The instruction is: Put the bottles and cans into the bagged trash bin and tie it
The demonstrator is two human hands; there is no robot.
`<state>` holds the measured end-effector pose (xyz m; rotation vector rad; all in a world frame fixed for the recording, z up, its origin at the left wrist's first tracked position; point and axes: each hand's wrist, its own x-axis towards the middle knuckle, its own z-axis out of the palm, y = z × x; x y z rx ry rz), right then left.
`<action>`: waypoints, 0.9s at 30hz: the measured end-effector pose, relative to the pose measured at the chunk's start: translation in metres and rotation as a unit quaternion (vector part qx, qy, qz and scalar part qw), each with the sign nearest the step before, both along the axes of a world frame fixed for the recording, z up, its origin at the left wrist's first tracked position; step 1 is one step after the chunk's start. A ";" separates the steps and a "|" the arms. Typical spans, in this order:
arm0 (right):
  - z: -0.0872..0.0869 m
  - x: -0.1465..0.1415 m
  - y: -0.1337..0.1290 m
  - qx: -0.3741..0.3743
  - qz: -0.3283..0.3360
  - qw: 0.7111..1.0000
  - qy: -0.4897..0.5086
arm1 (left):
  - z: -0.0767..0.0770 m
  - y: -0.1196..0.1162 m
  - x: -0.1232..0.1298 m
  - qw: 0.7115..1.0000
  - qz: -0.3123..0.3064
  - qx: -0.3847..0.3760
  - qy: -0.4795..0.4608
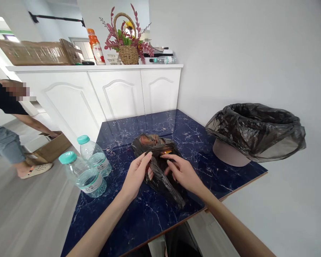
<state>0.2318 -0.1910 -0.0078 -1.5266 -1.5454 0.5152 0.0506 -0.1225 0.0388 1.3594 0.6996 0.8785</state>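
A crumpled black plastic bag (166,178) lies on the blue marble-patterned tabletop, its mouth partly spread. My left hand (136,173) pinches the bag's edge between thumb and fingers. At the mouth is my right hand (183,173), fingers apart and slightly bent, the fingertips touching or just over the opening. A small orange, shiny thing (166,152) shows inside near those fingertips; its kind I cannot make out. Reddish-brown contents show dimly through the bag's far side. Two clear water bottles (88,178) with teal caps stand left of my left hand.
A bin (230,153) lined with a black bag stands at the table's right, by the wall. Behind the table (117,134) runs a white cabinet (120,92) bearing a flower basket (128,55), an orange bottle (96,48) and a carton. At left, a person bends over a cardboard box (49,148).
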 end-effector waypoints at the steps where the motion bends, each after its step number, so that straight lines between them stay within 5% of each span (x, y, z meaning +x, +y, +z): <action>1: -0.001 0.000 0.009 0.028 -0.027 0.998 -0.044 | -0.002 0.004 0.003 1.000 0.014 -0.003 -0.019; 8: -0.014 0.014 0.054 -0.009 -0.147 0.976 -0.159 | -0.029 0.053 0.019 0.982 0.082 -0.068 -0.158; 15: -0.019 0.016 0.065 -0.074 -0.186 0.962 -0.185 | -0.070 0.080 0.025 0.973 0.101 -0.102 -0.183; 22: 0.002 0.016 0.026 -0.042 -0.178 0.975 -0.129 | -0.094 0.099 0.015 0.970 0.140 -0.122 -0.155; 27: 0.029 0.017 -0.024 0.067 -0.146 0.985 0.069 | -0.105 0.102 0.020 0.974 0.171 -0.051 -0.137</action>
